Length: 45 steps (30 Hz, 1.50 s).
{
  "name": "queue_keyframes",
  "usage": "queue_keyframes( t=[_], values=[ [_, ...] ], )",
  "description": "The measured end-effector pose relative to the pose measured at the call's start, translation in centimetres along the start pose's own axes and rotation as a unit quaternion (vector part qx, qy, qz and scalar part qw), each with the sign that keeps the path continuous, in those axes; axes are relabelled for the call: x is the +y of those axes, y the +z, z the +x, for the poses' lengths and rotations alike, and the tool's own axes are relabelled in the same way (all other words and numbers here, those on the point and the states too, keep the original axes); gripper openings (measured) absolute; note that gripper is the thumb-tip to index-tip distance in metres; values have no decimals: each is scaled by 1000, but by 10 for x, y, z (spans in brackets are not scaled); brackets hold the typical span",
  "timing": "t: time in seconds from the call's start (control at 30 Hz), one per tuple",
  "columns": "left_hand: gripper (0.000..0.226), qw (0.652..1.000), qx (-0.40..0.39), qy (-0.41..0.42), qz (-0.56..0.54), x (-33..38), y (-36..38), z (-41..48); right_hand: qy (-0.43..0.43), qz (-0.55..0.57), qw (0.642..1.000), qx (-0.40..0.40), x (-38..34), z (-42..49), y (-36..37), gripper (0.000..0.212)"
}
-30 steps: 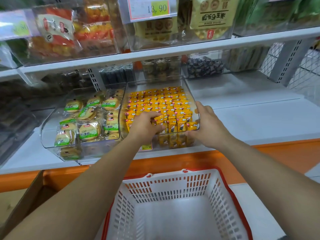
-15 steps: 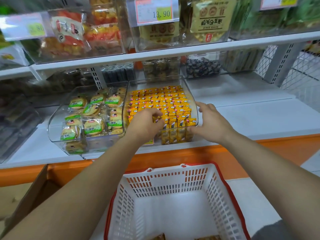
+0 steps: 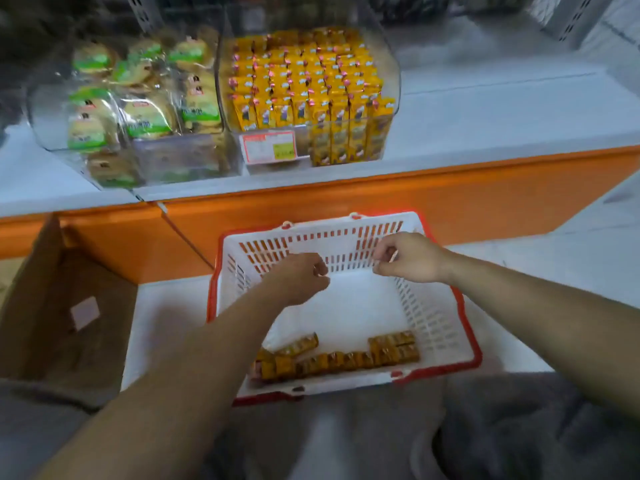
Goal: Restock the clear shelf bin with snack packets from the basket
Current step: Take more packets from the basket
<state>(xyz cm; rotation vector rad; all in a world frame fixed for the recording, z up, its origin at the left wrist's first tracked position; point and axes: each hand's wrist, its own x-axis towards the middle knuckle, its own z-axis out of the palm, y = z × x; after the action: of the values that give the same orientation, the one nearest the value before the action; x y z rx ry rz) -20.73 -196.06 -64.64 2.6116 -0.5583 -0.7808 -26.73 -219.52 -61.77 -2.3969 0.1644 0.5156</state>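
While the left hand (image 3: 298, 278) and right hand (image 3: 410, 259) hang over the white basket (image 3: 427, 317), fingers loosely curled around nothing, yellow snack packets (image 3: 339, 360) lie along its near wall; the clear shelf bin (image 3: 394, 81) above sits packed with the same.

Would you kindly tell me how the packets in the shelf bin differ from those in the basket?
Bin packets stand upright in tight rows; basket packets lie tumbled. Bin packets fill the clear bin; basket packets are few, hugging one wall of the basket. Both are yellow.
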Motion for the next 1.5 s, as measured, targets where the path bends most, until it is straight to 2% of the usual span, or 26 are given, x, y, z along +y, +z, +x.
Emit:
queue_keyframes(
  t=[0.1,0.27,0.37,0.5,0.63,0.7,0.8,0.9,0.97,1.03,1.1,1.17,1.27,1.37,1.5],
  values=[
    [32,997,-67,-43,-23,-30,52,10,70,22,996,-60,43,19,51,22],
    [45,983,-123,-119,-62,-77,113,21,134,-2,977,-164,92,44,118,46],
    [62,973,-172,-146,-53,-96,141,28,167,-41,961,-216,108,52,143,51],
    [74,959,-234,-154,-49,-112,160,35,172,-118,941,-269,115,58,156,49],
    [57,958,-264,-113,15,-114,163,43,158,-164,932,-282,117,58,158,35],
    [46,960,-262,-86,43,-113,163,43,141,-201,924,-294,122,58,162,35],
    [40,965,-244,-83,-51,-114,157,44,128,-188,936,-270,120,60,162,37],
    [42,948,-274,-84,-140,-110,149,46,128,-97,957,-242,112,67,158,23],
    [53,938,-305,-86,-139,-108,148,44,125,-64,953,-270,108,64,158,22],
    [78,931,-336,-88,-110,-108,151,42,141,-58,930,-334,112,62,162,22],
    [96,929,-350,-90,-81,-110,156,39,146,-99,908,-379,113,60,165,44],
    [102,933,-346,-82,-58,-110,162,37,146,-122,903,-384,115,60,162,72],
    [92,943,-316,-78,-67,-112,166,36,122,-165,913,-353,117,59,160,86],
    [73,949,-271,-101,-124,-116,162,38,149,-146,916,-342,117,59,157,85],
    [63,943,-186,-157,-226,-119,148,42,181,-93,932,-300,110,65,136,57]
  ],
)
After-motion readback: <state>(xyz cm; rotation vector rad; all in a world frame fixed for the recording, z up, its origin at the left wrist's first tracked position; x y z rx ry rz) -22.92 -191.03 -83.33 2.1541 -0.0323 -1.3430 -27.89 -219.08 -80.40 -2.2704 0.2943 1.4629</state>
